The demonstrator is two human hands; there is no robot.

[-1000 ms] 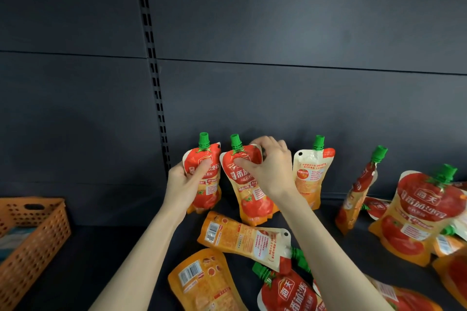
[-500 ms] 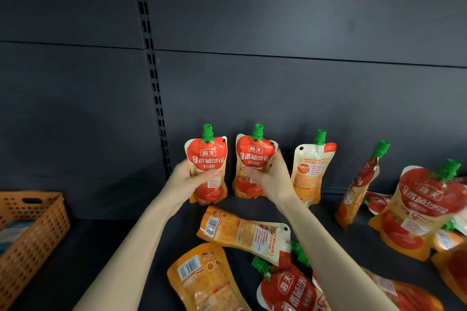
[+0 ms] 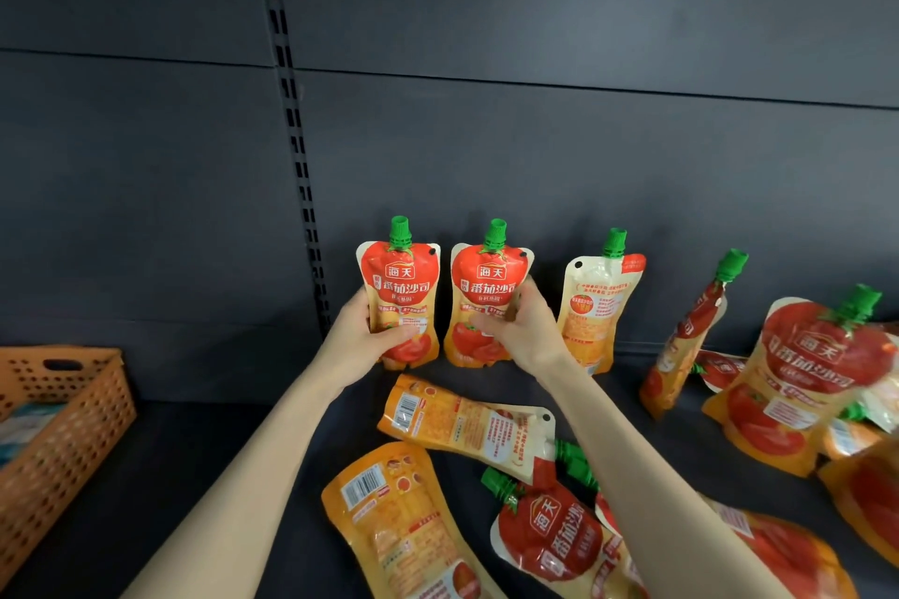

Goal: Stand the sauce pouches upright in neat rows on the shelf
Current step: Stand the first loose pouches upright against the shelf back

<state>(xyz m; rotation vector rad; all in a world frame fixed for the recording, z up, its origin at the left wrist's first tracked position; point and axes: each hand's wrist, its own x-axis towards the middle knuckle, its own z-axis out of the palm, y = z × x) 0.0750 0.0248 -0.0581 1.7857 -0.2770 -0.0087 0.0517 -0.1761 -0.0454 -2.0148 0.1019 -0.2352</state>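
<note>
Since a second ago the second tomato sauce pouch (image 3: 486, 292) has been straightened. Then it tilted, its green cap toward the slotted upright (image 3: 296, 146), with the right hand (image 3: 523, 331) over its top. Now its long axis is vertical, cap up, red front facing out, and the right hand grips its lower right edge with the thumb across the front. The left hand (image 3: 362, 336) curls round the lower left side of the first pouch (image 3: 404, 287), just right of the upright, which also stands cap up and front out. Further right of the upright, a third pouch (image 3: 601, 306) stands with its back label outward and a fourth pouch (image 3: 686, 340) leans. Nearer pouches lie flat on the shelf (image 3: 194, 477).
</note>
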